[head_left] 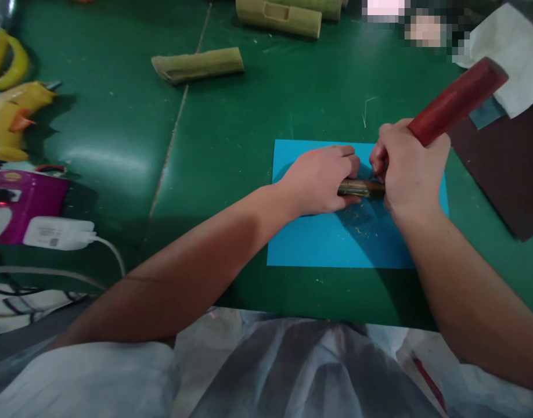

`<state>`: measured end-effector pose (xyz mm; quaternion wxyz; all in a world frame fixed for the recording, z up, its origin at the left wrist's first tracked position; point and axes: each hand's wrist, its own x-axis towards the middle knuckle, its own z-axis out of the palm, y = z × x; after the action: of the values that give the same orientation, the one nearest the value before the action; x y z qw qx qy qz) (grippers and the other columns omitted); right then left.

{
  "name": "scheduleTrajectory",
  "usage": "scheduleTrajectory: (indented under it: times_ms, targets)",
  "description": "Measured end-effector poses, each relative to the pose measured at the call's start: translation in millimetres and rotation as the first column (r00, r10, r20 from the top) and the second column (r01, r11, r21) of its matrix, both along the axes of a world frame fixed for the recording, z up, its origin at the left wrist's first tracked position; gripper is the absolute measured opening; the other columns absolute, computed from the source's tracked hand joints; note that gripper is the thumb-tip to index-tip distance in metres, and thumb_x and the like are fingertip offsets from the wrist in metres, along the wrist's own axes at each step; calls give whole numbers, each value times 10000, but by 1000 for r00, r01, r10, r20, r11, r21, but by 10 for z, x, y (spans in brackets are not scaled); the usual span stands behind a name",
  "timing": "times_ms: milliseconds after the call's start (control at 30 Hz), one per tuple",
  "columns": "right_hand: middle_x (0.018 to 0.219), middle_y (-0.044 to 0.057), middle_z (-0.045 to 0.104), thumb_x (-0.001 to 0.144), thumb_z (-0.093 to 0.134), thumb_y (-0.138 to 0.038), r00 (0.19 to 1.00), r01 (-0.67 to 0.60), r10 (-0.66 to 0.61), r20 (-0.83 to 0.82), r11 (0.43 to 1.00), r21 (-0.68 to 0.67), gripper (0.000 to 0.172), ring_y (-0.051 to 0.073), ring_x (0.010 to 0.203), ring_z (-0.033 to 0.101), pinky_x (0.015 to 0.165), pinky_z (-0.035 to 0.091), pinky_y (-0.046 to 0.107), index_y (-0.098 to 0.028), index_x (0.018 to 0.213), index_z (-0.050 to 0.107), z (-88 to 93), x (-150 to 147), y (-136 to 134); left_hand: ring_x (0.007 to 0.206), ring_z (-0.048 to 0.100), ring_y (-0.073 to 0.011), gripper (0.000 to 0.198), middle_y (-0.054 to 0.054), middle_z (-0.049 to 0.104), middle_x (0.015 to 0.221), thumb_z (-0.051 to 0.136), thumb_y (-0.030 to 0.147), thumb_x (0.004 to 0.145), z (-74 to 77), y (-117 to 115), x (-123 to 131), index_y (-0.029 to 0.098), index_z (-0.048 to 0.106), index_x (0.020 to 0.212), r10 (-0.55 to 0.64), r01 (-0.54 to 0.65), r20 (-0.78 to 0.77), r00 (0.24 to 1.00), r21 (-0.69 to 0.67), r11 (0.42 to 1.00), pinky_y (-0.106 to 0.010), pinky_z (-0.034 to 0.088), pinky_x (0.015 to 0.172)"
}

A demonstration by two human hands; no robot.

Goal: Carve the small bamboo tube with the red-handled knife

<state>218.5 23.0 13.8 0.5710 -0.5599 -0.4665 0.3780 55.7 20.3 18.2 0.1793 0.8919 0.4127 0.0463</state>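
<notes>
My left hand (pixel 321 177) is closed around a short, narrow brown-green bamboo piece (pixel 356 188), pressing it down over a blue sheet (pixel 301 244). In my right hand (pixel 414 168) is a tool with a thick red wooden handle (pixel 458 101), which slants up to the right. The tool's working end is hidden by my fingers, close to the bamboo's right end, so I cannot tell its kind. Small pale shavings lie on the sheet just below the bamboo.
A cut bamboo length (pixel 201 65) lies farther back, near a notched bamboo tube (pixel 279 17). At left are a yellow glue gun (pixel 14 119), yellow-handled scissors (pixel 7 61) and a purple power block (pixel 40 197) with a white charger (pixel 60 232). Dark brown sheets (pixel 506 168) lie right.
</notes>
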Motion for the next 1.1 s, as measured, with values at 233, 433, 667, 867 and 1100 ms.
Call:
scheduleTrajectory:
  times_ms: [233,433,667,867,1100]
  targets:
    - [514,-31,457,989,771,-172,999,-25,24,-24,1000,-11,558,161,506,384,564,419,370,-308,519,502,13,40,-80,1239,757,-341,268,-121,777,1216,697,401,1033,-17,-52,-44,191,756,1188,-16,17,57,998,-3,1000,-420,577,954]
    - [564,-26,466,1068,785,-334,999,-45,45,-16,998,35,577,169,526,411,602,419,389,-300,572,492,20,42,-241,1185,761,-337,184,-131,782,1173,734,322,1000,-31,-79,-69,213,751,1148,-63,62,110,992,10,998,-435,571,919]
    - [552,-35,488,999,767,-247,999,-7,14,-52,989,146,484,171,502,436,578,424,380,-306,581,529,12,23,-305,1133,753,-303,149,-100,781,1136,731,306,1001,-40,-106,-74,214,728,1118,-71,67,121,990,40,997,-402,525,871]
    - [560,-35,510,994,816,-338,1000,-8,10,-10,993,116,507,154,503,429,577,467,367,-296,581,524,-2,20,-283,1139,745,-293,162,-99,782,1153,726,321,1012,-49,-101,-78,208,735,1129,-75,71,117,990,36,997,-390,519,873]
    - [569,-32,524,921,805,-293,1000,-11,13,-14,996,93,405,167,505,458,559,455,388,-307,586,578,6,35,-303,1160,753,-313,175,-122,782,1185,717,321,1013,-24,-104,-51,212,747,1146,-69,67,91,993,27,997,-411,546,878]
